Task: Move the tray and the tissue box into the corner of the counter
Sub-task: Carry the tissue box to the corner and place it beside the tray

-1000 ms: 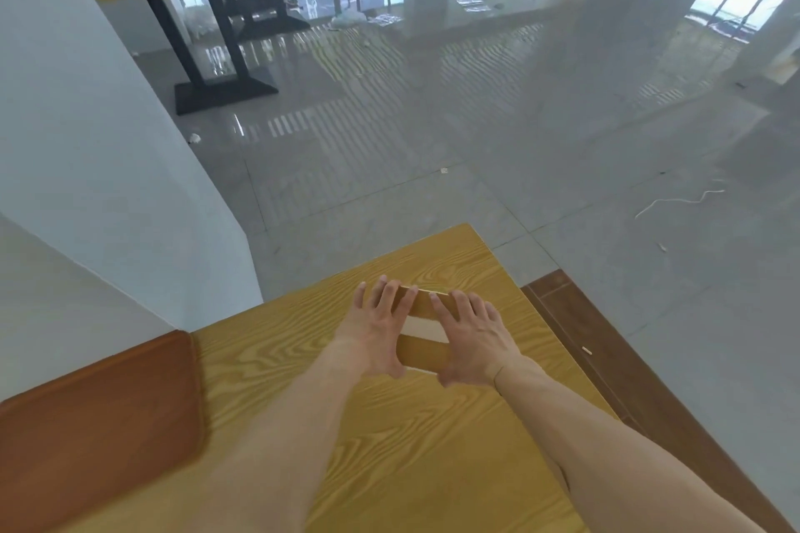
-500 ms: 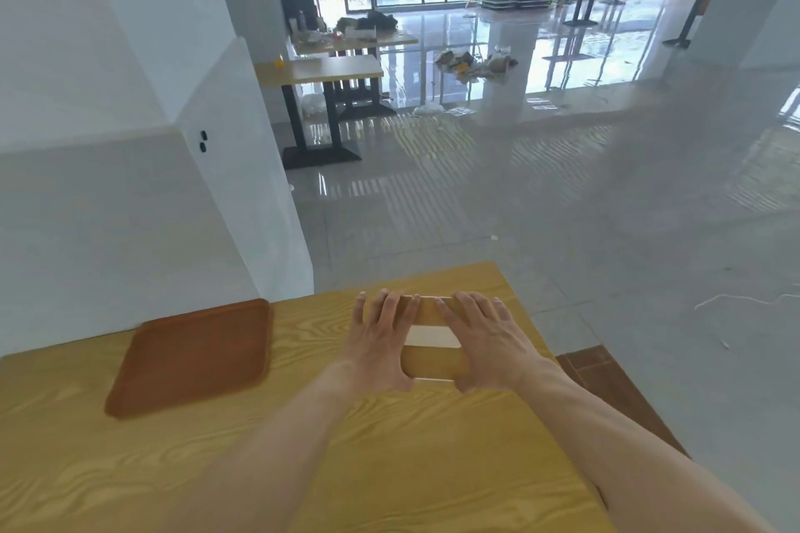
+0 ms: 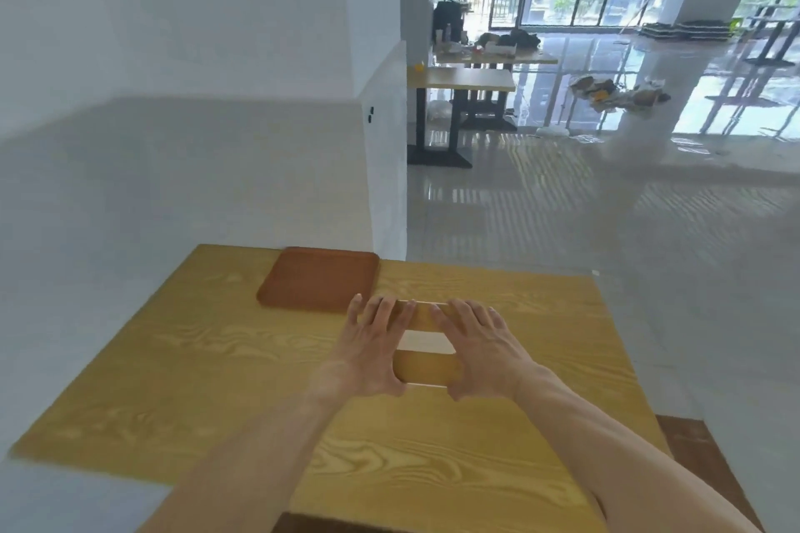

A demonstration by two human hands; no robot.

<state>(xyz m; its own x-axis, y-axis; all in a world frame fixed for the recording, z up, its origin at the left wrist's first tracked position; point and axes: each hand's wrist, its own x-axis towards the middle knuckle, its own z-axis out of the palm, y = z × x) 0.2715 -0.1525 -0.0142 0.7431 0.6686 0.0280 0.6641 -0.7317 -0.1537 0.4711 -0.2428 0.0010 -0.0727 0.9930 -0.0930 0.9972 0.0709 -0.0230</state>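
A wooden tissue box [image 3: 426, 364] with a white slot on top lies on the yellow wood-grain counter [image 3: 225, 359], near its middle. My left hand [image 3: 372, 348] clasps its left side and my right hand [image 3: 480, 348] clasps its right side, fingers spread over the top. A flat brown tray [image 3: 318, 278] sits at the counter's far edge against the white wall, just left of and beyond the box, apart from both hands.
White walls [image 3: 173, 169] border the counter at the back and left. The counter's right edge drops to a glossy grey floor [image 3: 606, 229]. Tables [image 3: 465, 82] with clutter stand far off by large windows.
The view has swung left and up. The box, held in both hands, now sits closer to the tray, which appears at the far edge against the wall.
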